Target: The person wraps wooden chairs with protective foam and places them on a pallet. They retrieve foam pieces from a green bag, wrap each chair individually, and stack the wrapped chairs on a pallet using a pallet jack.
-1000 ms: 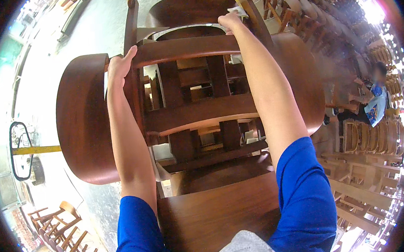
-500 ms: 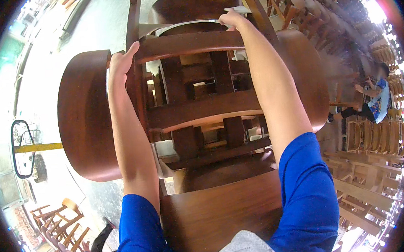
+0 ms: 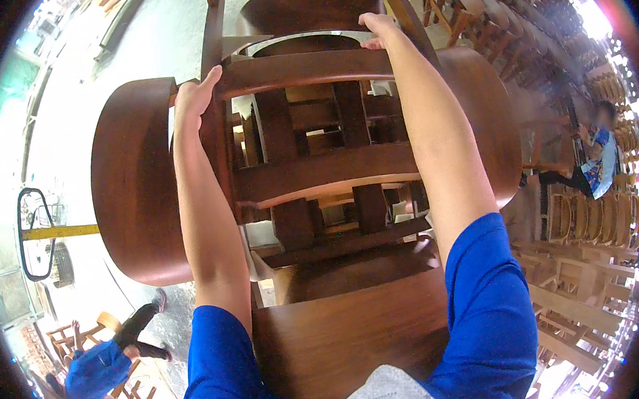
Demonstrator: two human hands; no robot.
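Dark brown wooden chairs are stacked in front of me, with curved rails and seat-like panels showing. My left hand is at an upright wooden post left of the top rail. Its thumb points up along the post and the fingers curl round it, partly hidden. My right hand is past the rail's right end, beside a slanted chair leg, fingers apart and nothing visible in them. White padding shows between the chairs. A broad curved panel stands left of my left arm.
A black loop handle on a yellow bar juts out at left. One person in blue walks at lower left near more chairs. Another person is at right beside rows of stacked chairs. Pale concrete floor lies beyond.
My right hand has moved slightly right, its fingers now spread and away from the white padding. My left hand stays in place. A person has walked into view at lower left.
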